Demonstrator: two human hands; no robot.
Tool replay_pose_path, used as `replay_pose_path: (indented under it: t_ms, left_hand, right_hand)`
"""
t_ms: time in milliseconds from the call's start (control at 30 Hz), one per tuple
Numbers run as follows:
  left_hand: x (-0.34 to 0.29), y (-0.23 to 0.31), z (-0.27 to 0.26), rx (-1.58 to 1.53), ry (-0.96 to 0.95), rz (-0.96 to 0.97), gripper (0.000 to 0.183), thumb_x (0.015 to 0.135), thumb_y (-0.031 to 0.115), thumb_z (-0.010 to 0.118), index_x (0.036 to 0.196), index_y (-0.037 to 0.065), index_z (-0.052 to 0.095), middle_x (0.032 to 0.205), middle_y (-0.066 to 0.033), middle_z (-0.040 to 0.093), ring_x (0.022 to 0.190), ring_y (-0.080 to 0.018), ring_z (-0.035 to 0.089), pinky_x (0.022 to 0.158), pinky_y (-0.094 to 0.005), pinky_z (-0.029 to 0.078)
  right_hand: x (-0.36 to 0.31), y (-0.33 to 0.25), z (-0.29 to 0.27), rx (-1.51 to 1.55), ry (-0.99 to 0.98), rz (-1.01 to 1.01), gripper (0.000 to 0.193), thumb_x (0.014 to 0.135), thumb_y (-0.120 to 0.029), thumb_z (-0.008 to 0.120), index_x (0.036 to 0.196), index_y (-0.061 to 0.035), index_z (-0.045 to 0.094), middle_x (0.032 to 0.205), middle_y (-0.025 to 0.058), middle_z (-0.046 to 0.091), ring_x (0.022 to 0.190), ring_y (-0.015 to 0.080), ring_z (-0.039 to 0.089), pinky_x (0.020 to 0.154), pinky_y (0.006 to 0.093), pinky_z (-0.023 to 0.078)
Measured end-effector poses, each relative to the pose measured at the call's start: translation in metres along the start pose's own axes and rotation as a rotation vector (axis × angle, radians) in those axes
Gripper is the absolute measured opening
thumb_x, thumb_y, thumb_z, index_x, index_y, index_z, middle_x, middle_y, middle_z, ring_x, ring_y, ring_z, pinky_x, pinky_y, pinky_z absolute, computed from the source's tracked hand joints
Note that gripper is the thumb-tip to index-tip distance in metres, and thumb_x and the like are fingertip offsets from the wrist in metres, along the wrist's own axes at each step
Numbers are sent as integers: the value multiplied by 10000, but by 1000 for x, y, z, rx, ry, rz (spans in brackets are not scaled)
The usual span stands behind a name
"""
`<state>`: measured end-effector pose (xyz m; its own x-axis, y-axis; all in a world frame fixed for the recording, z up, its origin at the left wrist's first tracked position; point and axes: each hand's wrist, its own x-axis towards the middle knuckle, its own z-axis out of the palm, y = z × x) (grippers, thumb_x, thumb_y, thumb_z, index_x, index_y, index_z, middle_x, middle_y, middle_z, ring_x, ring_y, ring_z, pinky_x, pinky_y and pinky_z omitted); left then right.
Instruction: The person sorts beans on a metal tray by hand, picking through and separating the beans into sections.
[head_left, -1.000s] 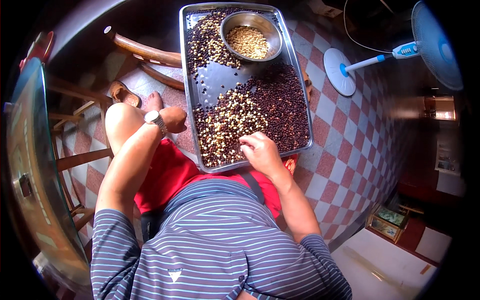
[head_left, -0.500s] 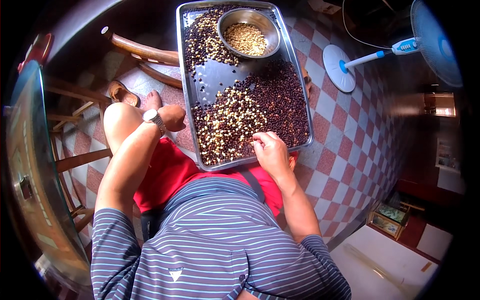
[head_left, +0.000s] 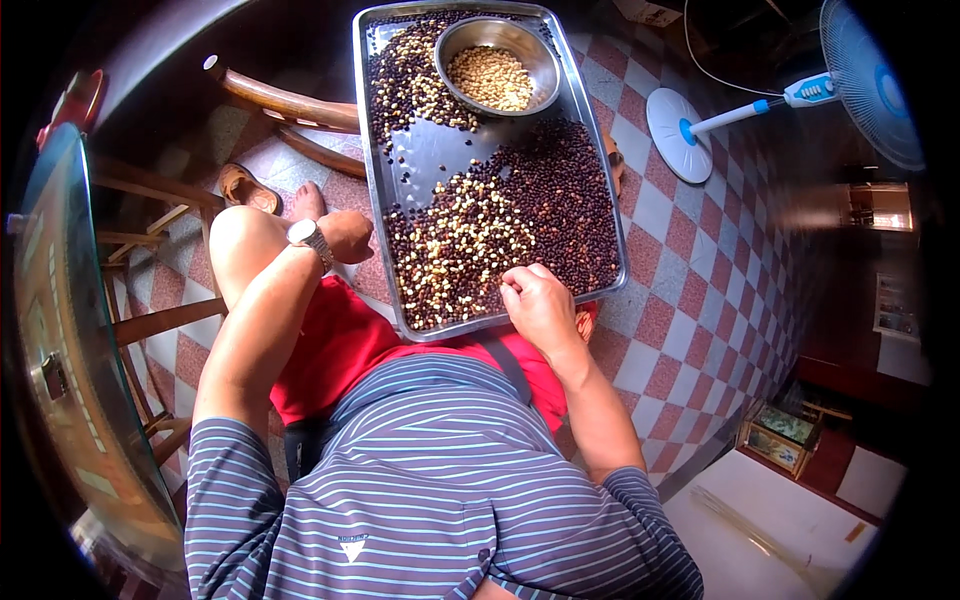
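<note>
A metal tray (head_left: 383, 262) lies lengthwise in front of me, spread with dark beans (head_left: 562, 185) and pale beans (head_left: 465, 215). My right hand (head_left: 540, 305) is over its near edge, right of the middle. Thumb and fingertips are pinched together low over the beans; whatever they hold, if anything, is too small to make out. A steel bowl (head_left: 548, 92) of pale beans stands at the tray's far end. My left hand (head_left: 347, 236), with a watch on the wrist, is bent down beside the tray's left edge. Its fingers are hidden.
A white and blue standing fan (head_left: 680, 135) is on the checkered tile floor (head_left: 665, 300) to the right. Left are a glass-topped table (head_left: 75, 330) with wooden legs and a curved wooden piece (head_left: 285, 100). A sandal (head_left: 248, 188) lies beside my foot (head_left: 308, 202).
My right hand has shifted slightly left, its fingers drawn in more tightly. My left hand, the bowl and the tray stay where they were.
</note>
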<state>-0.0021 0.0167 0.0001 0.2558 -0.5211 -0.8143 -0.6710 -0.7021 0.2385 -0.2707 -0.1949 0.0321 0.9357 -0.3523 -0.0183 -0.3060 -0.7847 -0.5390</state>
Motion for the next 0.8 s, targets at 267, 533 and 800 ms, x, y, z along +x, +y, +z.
replay_pose_path:
  t_ms: [267,533,800]
  left_hand:
    - [2,-3,-2,-17,-52,-23,899,608,536,813,1292,73,458,1199,-178,516,1182,-333,456,1007,-417,361]
    - [6,-2,-3,-26,-101,-49,1009,574,569,831,1353,82,414,1245,-172,487,1226,-325,420,1038,-410,331]
    - [8,-4,-4,-45,-149,-74,1120,541,603,848,1414,90,370,1290,-165,458,1270,-316,384,1069,-402,301]
  right_hand:
    - [2,29,-12,792,-128,367,103,906,3,577,973,-12,653,821,-8,631,716,53,597,600,213,459]
    - [6,12,-11,216,-68,-6,73,821,-71,660,865,-53,716,821,159,656,770,351,657,712,429,544]
    - [5,9,-2,34,-84,-35,66,821,-111,697,845,-50,701,832,165,650,784,368,654,715,452,546]
